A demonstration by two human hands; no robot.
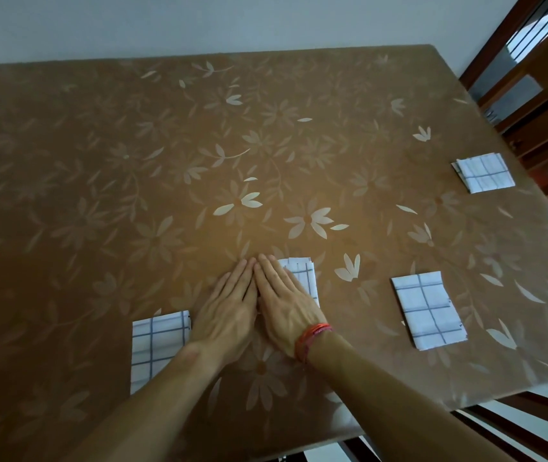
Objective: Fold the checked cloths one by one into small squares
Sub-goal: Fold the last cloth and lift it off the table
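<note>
A small folded white cloth with blue checks (pixel 305 275) lies near the table's front middle, mostly hidden under my hands. My left hand (pixel 229 311) and my right hand (pixel 281 303) lie flat side by side with straight fingers; the right one presses on this cloth, while the left one rests beside it on the table. A second folded checked cloth (pixel 159 345) sits just left of my left wrist. A third folded cloth (pixel 427 310) lies to the right. A fourth (pixel 482 171) rests far right near the table edge.
The table (pixel 165 161) wears a brown cover with pale flower prints and reaches back to a light wall. Wooden chairs (pixel 539 105) stand along the right side and at the front right corner.
</note>
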